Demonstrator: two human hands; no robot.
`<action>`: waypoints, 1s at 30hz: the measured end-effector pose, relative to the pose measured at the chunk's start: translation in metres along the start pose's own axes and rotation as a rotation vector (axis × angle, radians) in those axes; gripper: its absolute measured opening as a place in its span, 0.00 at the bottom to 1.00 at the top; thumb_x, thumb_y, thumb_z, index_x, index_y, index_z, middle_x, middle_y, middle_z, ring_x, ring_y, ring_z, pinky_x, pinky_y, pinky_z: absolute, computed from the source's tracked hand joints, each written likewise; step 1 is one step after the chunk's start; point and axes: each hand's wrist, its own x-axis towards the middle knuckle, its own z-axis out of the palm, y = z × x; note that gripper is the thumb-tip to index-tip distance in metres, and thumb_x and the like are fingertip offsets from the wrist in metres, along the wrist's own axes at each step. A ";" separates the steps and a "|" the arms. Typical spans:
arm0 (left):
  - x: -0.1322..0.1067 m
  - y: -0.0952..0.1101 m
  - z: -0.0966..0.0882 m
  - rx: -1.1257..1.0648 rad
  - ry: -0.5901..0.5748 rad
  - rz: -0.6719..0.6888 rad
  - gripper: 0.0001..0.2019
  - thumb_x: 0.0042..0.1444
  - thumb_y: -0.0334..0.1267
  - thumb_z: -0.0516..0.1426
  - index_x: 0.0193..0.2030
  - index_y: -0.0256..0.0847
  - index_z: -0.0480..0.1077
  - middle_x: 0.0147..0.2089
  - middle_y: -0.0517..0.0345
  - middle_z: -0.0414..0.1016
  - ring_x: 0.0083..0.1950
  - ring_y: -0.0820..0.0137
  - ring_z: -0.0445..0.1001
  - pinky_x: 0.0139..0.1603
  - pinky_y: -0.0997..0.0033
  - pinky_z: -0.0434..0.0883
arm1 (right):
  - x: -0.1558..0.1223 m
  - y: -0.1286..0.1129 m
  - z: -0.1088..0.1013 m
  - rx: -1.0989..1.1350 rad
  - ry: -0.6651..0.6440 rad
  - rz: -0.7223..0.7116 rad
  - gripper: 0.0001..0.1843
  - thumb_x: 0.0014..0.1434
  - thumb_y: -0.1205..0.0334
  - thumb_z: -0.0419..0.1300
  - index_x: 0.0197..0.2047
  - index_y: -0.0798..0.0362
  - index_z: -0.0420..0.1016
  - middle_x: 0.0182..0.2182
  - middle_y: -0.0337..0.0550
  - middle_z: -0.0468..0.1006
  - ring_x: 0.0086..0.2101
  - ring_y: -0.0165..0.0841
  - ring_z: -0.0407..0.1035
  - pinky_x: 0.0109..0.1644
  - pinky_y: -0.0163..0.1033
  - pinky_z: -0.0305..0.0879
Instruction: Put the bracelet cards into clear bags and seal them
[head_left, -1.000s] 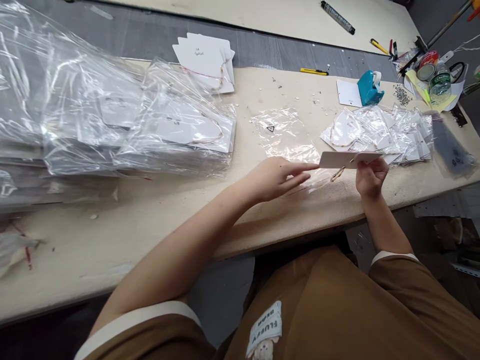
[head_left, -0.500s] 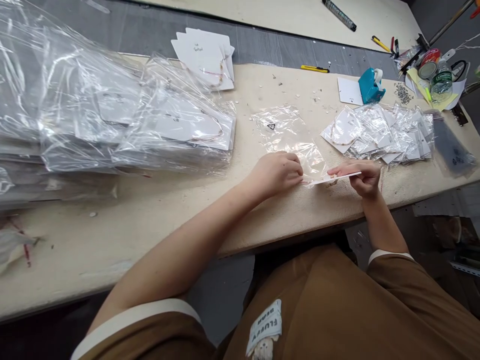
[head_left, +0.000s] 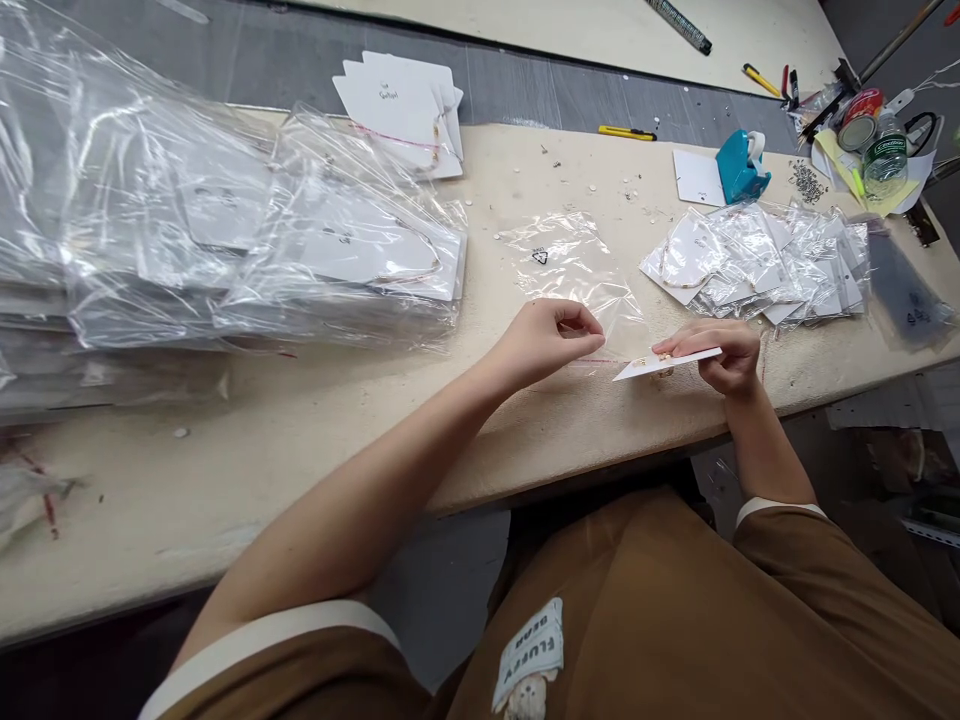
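Note:
A clear plastic bag [head_left: 574,262] with a small printed recycling mark lies on the table in front of me. Thumb and forefinger of my left hand [head_left: 551,338] are pinched at its near side, where a thin red line runs along the edge. Just to the right, my right hand [head_left: 724,352] grips a white jewellery card [head_left: 671,362], tilted almost edge-on to my view. Small gold-coloured pieces show on the card, partly covered by my fingers. The card's left tip is close to the bag's opening; whether they touch I cannot tell.
Bagged jewellery cards [head_left: 757,260] are heaped at right, beside a turquoise tape dispenser [head_left: 742,168] and flat empty bags [head_left: 911,290]. Large plastic-wrapped stacks [head_left: 255,230] fill the left, with loose white cards [head_left: 409,100] behind. A yellow cutter [head_left: 627,132] lies farther back.
My left hand has lifted slightly and turned, so its thumb and forefinger pinch now shows. The bag's near edge has become visible. The card in my right hand has barely moved.

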 end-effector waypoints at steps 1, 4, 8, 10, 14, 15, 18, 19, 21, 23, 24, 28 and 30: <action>0.000 0.000 0.000 -0.019 0.003 -0.012 0.11 0.45 0.45 0.65 0.30 0.39 0.77 0.34 0.55 0.80 0.37 0.66 0.76 0.40 0.67 0.71 | 0.000 0.000 0.000 0.000 -0.001 -0.003 0.11 0.62 0.62 0.59 0.36 0.49 0.84 0.35 0.44 0.87 0.34 0.37 0.83 0.35 0.39 0.79; -0.001 0.001 0.000 -0.062 0.022 -0.028 0.12 0.44 0.45 0.64 0.30 0.39 0.76 0.34 0.55 0.79 0.36 0.68 0.75 0.37 0.69 0.69 | 0.000 0.000 0.000 0.010 -0.007 -0.019 0.11 0.61 0.64 0.58 0.37 0.48 0.84 0.36 0.44 0.87 0.34 0.37 0.83 0.35 0.39 0.79; -0.001 0.003 0.000 -0.085 0.087 -0.015 0.09 0.45 0.43 0.62 0.29 0.38 0.73 0.35 0.54 0.80 0.34 0.69 0.74 0.33 0.71 0.67 | 0.000 -0.001 0.000 -0.009 -0.012 -0.008 0.11 0.61 0.63 0.58 0.36 0.48 0.84 0.35 0.44 0.87 0.34 0.37 0.83 0.35 0.39 0.79; -0.001 0.004 -0.001 -0.057 0.145 0.032 0.08 0.48 0.42 0.62 0.29 0.38 0.72 0.36 0.54 0.80 0.34 0.69 0.75 0.34 0.70 0.69 | -0.001 0.000 0.000 -0.010 -0.013 -0.007 0.11 0.60 0.63 0.58 0.35 0.48 0.84 0.34 0.43 0.87 0.34 0.37 0.83 0.35 0.39 0.78; -0.003 0.001 -0.001 0.173 0.231 0.285 0.07 0.57 0.40 0.60 0.33 0.39 0.75 0.36 0.55 0.81 0.39 0.67 0.78 0.43 0.67 0.73 | -0.005 0.005 0.000 0.035 0.005 0.039 0.12 0.59 0.66 0.59 0.38 0.48 0.85 0.36 0.42 0.87 0.36 0.38 0.83 0.37 0.40 0.79; -0.004 -0.001 0.000 0.253 0.243 0.356 0.07 0.59 0.39 0.59 0.35 0.39 0.76 0.36 0.55 0.82 0.39 0.66 0.79 0.43 0.67 0.73 | -0.006 0.006 0.000 0.036 0.060 0.088 0.12 0.59 0.66 0.59 0.38 0.47 0.85 0.35 0.40 0.87 0.35 0.38 0.83 0.37 0.40 0.79; -0.006 -0.010 0.007 0.439 0.283 0.499 0.06 0.62 0.37 0.58 0.37 0.40 0.76 0.36 0.56 0.82 0.38 0.66 0.80 0.38 0.68 0.72 | -0.008 0.005 -0.004 0.049 0.375 0.348 0.09 0.58 0.62 0.61 0.38 0.46 0.84 0.33 0.36 0.86 0.35 0.35 0.81 0.38 0.39 0.78; -0.006 -0.013 0.010 0.465 0.302 0.529 0.06 0.63 0.36 0.57 0.37 0.40 0.76 0.35 0.56 0.82 0.36 0.67 0.80 0.36 0.69 0.71 | -0.009 0.001 -0.007 0.079 0.468 0.462 0.09 0.58 0.60 0.62 0.39 0.45 0.84 0.34 0.36 0.85 0.36 0.34 0.80 0.39 0.37 0.77; -0.006 -0.018 0.017 0.467 0.329 0.577 0.06 0.64 0.35 0.57 0.38 0.41 0.75 0.35 0.57 0.82 0.35 0.68 0.80 0.34 0.71 0.72 | -0.013 -0.011 -0.011 0.189 0.553 0.710 0.12 0.56 0.57 0.63 0.44 0.45 0.82 0.38 0.37 0.85 0.40 0.35 0.79 0.39 0.36 0.76; -0.007 -0.022 0.024 0.443 0.339 0.609 0.05 0.64 0.34 0.57 0.39 0.40 0.75 0.35 0.57 0.82 0.34 0.68 0.80 0.34 0.71 0.73 | -0.019 -0.026 -0.013 0.326 0.541 0.936 0.15 0.55 0.56 0.65 0.46 0.47 0.81 0.42 0.40 0.85 0.42 0.36 0.79 0.38 0.34 0.76; -0.007 -0.023 0.027 0.431 0.338 0.618 0.05 0.64 0.34 0.57 0.39 0.40 0.75 0.35 0.57 0.82 0.35 0.68 0.81 0.35 0.71 0.74 | -0.024 -0.034 -0.012 0.391 0.530 1.025 0.16 0.54 0.57 0.66 0.46 0.49 0.80 0.42 0.41 0.85 0.41 0.35 0.79 0.36 0.34 0.76; -0.008 -0.024 0.034 0.424 0.356 0.652 0.05 0.65 0.34 0.57 0.39 0.39 0.75 0.36 0.56 0.82 0.35 0.68 0.81 0.34 0.71 0.75 | -0.042 -0.061 0.002 0.589 0.524 1.242 0.16 0.50 0.63 0.67 0.45 0.51 0.81 0.42 0.41 0.86 0.38 0.33 0.79 0.36 0.33 0.77; -0.009 -0.024 0.037 0.436 0.369 0.677 0.05 0.65 0.33 0.57 0.40 0.39 0.75 0.37 0.55 0.83 0.36 0.68 0.81 0.34 0.71 0.75 | -0.048 -0.069 0.012 0.661 0.539 1.273 0.18 0.49 0.64 0.67 0.45 0.52 0.82 0.43 0.42 0.86 0.39 0.33 0.80 0.40 0.33 0.78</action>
